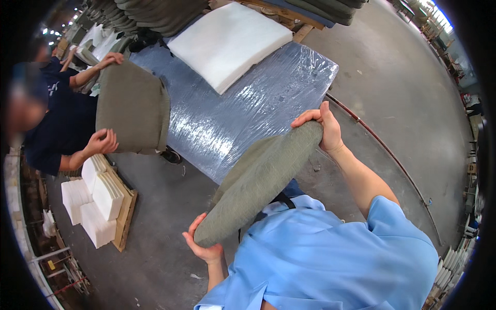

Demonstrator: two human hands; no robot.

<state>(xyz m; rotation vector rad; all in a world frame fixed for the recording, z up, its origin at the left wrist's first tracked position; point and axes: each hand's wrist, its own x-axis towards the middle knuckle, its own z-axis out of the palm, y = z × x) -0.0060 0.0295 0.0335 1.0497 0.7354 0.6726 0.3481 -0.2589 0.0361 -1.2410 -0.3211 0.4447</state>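
Observation:
A green-grey fabric-covered cushion (263, 185) is held up on its edge between my two hands, tilted in front of my body. My left hand (205, 247) grips its lower left end, fingers curled round the rim. At the upper right end my right hand (321, 126) is closed on the cushion, with the thumb sticking up. Beyond it lies the plastic-wrapped table (206, 124), bearing a stack of white padding sheets (230, 44). A person at the left holds another green-grey cushion (132, 108) upright with both hands, next to the table's left side.
White foam blocks (101, 194) stand on a wooden pallet (125, 222) on the floor at the left. Piles of green-grey cushions (155, 18) rise behind the table. A reddish hose or pipe (385, 138) runs across the grey floor at the right.

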